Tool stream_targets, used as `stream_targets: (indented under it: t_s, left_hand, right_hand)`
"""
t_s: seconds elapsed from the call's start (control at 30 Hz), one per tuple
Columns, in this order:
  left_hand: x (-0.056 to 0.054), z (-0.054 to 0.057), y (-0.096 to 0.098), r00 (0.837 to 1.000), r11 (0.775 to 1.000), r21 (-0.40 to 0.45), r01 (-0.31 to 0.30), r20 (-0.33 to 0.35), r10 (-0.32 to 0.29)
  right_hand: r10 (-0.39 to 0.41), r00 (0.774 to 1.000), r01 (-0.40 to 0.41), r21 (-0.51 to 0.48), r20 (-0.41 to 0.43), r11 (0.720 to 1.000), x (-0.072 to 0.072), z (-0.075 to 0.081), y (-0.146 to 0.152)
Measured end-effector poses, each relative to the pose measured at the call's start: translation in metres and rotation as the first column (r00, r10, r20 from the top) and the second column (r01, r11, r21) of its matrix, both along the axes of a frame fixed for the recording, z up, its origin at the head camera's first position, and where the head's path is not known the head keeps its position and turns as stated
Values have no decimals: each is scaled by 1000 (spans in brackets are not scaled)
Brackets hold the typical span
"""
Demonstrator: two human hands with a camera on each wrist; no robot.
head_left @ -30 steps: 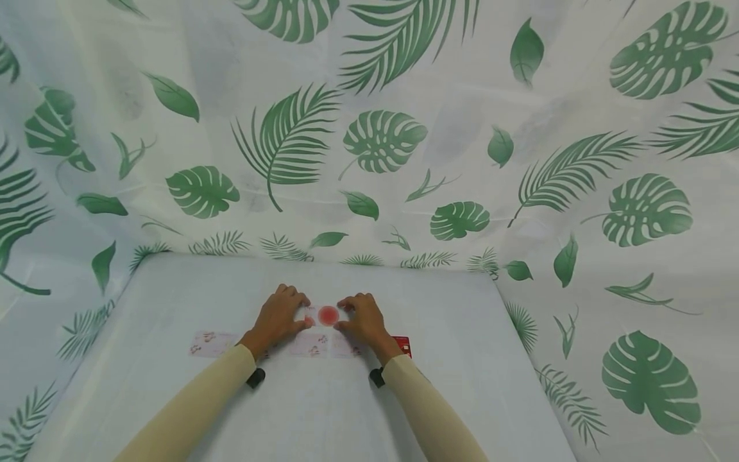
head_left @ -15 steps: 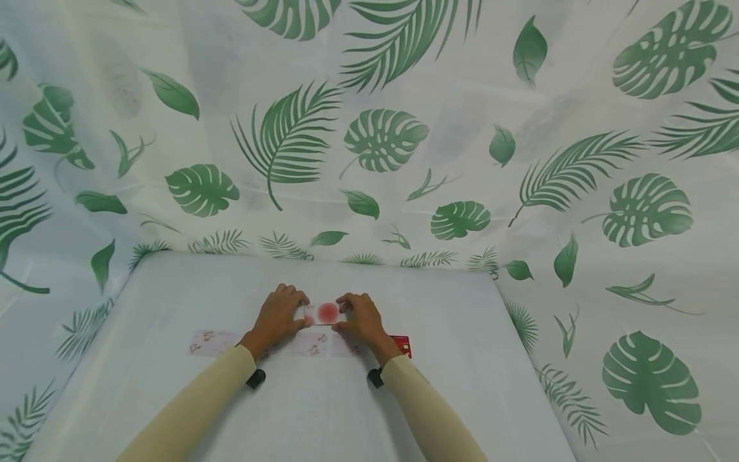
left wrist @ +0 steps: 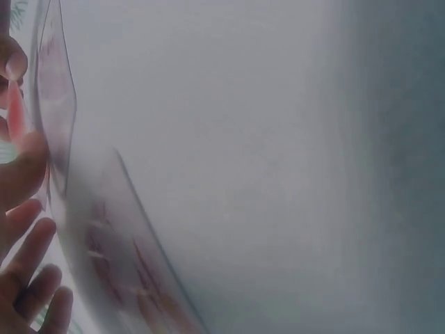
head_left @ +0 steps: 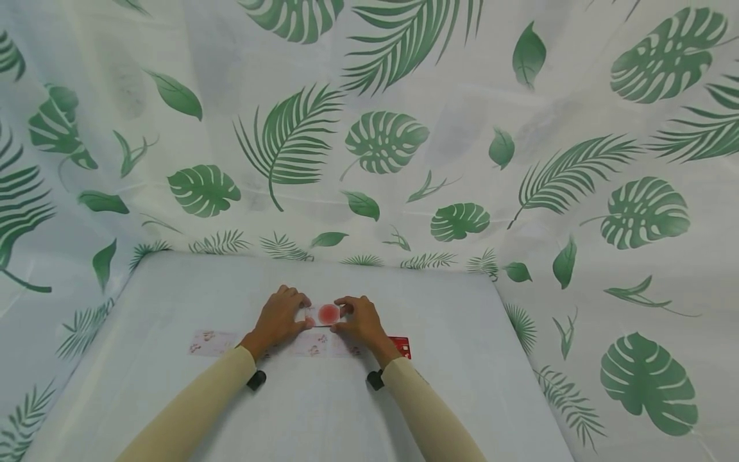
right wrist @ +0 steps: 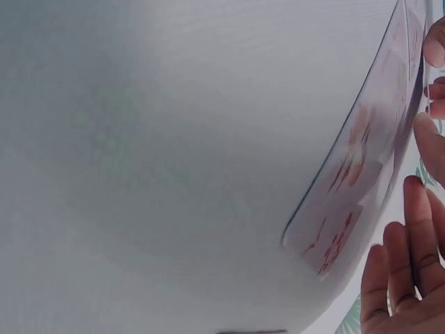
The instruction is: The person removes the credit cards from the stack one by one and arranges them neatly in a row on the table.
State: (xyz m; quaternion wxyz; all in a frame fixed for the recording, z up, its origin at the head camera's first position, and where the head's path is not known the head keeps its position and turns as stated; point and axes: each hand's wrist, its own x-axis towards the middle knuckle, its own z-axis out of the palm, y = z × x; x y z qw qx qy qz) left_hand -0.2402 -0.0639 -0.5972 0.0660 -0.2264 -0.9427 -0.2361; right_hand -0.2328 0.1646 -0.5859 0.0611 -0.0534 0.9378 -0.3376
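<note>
A small pale card with a red circle (head_left: 328, 314) is held between both hands, just beyond a row of cards on the table. My left hand (head_left: 280, 314) pinches its left end with thumb and fingers. Its right end is gripped by my right hand (head_left: 362, 321), the fingertips partly covering that edge. In the left wrist view the card (left wrist: 17, 115) appears almost edge-on, close to the thumb. Below the hands lie pale pink cards with reddish flower prints (head_left: 308, 344), partly hidden by the forearms. A red card (head_left: 402, 346) shows beside my right wrist.
A white-covered table (head_left: 462, 398) spreads around the hands. Behind and beside it hangs a white sheet with green leaf prints (head_left: 385, 141). The leftmost pale card (head_left: 212, 343) lies left of my left forearm.
My right hand has shifted slightly left, its fingers and thumb closer over the card's right end. The left hand has stayed nearly in place, and the table cards have not moved.
</note>
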Motion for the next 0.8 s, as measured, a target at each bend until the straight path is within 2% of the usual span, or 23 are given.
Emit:
stream_targets:
  t_s: [0.2,0.5,0.67,0.8]
  left_hand:
    - [3,4,5,1000,999,26,18,1,-18]
    - [3,3,13,999,999,15,43,-26,-43]
    - [5,4,18,997,997,43,57,-57,-54]
    - [7,7,22,998,997,59,49,-47,-46]
  right_hand:
    - [7,1000,-7,-72,7,997,3,2,9]
    - [20,1000,-20,-111,0,994,6,2,25]
    - [20,1000,-23,-141,-24,990,9,5,33]
    - [15,999,-19,-149,-32,989,12,6,37]
